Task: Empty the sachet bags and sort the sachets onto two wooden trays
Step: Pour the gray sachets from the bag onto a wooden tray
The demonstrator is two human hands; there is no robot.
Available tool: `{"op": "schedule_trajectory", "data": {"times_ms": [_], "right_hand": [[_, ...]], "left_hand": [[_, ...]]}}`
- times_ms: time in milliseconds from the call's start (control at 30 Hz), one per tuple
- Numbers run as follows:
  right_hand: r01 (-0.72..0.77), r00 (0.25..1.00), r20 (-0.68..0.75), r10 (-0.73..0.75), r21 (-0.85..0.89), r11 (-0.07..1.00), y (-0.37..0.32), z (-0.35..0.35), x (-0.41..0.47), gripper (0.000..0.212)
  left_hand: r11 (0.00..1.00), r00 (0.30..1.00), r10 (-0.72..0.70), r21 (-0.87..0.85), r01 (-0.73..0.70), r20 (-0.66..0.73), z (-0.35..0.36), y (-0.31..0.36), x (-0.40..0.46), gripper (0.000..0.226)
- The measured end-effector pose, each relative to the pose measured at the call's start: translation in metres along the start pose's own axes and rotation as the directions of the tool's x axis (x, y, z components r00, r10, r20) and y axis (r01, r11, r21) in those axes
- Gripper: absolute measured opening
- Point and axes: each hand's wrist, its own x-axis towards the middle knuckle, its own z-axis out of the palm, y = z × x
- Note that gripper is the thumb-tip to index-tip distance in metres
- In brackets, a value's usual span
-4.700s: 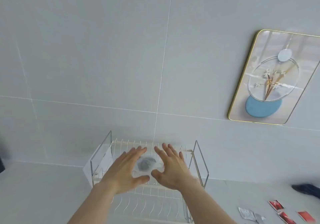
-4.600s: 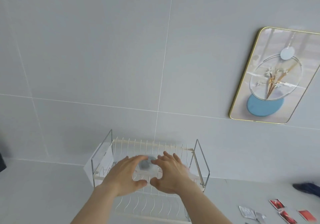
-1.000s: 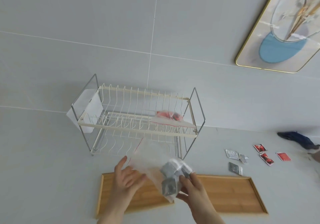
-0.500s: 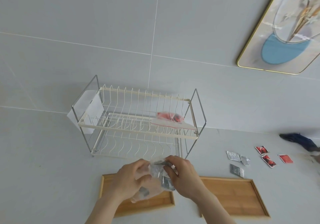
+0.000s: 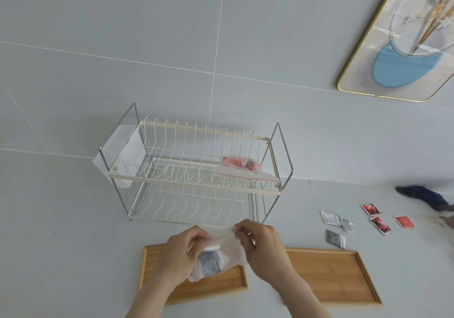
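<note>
Head view, looking down: the grey tiled counter (image 5: 61, 231) and wall take up most of the frame, with a gold-framed picture (image 5: 403, 40) at upper right. Against the wall stands a cream two-tier wire dish rack (image 5: 194, 170), and on its upper tier at the right lies a clear zip bag of red sachets (image 5: 242, 166), not yet emptied.

Nearer to me, two shallow wooden trays lie side by side on the counter: the left tray (image 5: 216, 290), partly under my hands, and the right tray (image 5: 334, 276). Neither shows any sachets on its bare wood.

I hold a clear plastic bag of grey sachets (image 5: 217, 256) above the left tray. My left hand (image 5: 179, 253) is closed around the bag's side and my right hand (image 5: 265, 249) pinches its upper edge, so I judge I am working the mouth open.

Loose on the counter to the right are a few grey and white sachets (image 5: 335, 224) and three red sachets (image 5: 379, 219), with a dark blue cloth (image 5: 425, 196) beyond them.

The film looks thin, limp and slippery, and the load light. I would pinch the two lips of the mouth apart, then take the bottom corners to tip the sachets out; grabbed by the middle, it would only bunch up.
</note>
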Motion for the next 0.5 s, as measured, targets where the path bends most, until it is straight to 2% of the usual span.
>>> {"op": "schedule_trajectory", "data": {"times_ms": [200,433,500], "right_hand": [[0.046,0.998,-0.030,-0.046,-0.005,0.999,-0.004,-0.011,-0.002,0.013],[0.089,0.992,-0.090,-0.090,-0.020,0.996,-0.009,-0.033,-0.003,0.011],[0.090,0.994,-0.059,-0.091,-0.031,0.995,-0.011,-0.037,-0.002,0.011]], "left_hand": [[0.999,1.000,0.002,0.037,-0.003,0.018,0.001,-0.003,0.000,0.015],[0.998,1.000,0.005,0.065,-0.006,0.021,0.008,-0.005,0.001,0.017],[0.999,1.000,0.002,0.051,-0.003,0.020,0.008,-0.004,0.000,0.016]]}}
